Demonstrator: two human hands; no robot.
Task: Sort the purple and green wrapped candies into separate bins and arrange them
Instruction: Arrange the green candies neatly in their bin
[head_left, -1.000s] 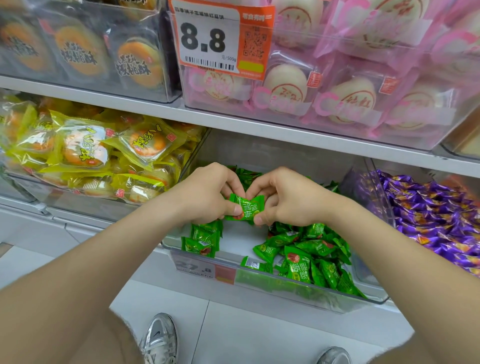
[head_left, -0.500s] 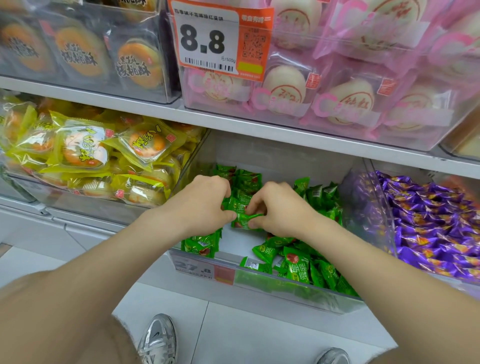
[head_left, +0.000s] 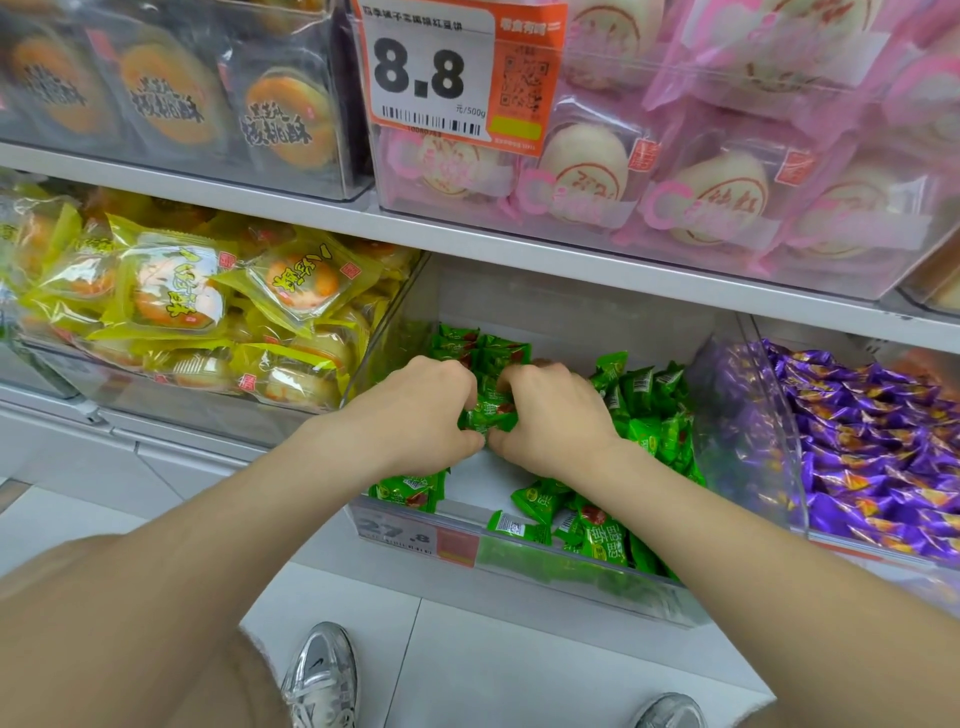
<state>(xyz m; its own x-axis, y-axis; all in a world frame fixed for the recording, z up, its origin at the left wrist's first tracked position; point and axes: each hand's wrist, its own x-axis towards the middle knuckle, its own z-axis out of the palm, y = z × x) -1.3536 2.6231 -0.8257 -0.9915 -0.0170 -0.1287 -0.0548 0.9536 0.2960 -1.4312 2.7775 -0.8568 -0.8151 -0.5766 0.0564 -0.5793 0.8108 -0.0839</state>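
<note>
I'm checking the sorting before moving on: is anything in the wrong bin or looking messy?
No colour shows in the wrong bin. But in the green bin, the green candies on the right lie in a loose heap, some showing barcoded backs, unlike the neat stacks on the left. The purple candies are loosely piled too.

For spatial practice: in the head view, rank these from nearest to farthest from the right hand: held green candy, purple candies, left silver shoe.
1. Green candy, pinched between right hand and left hand.
2. Purple candies, in the bin to the right.
3. Left silver shoe, down on the floor.
</note>
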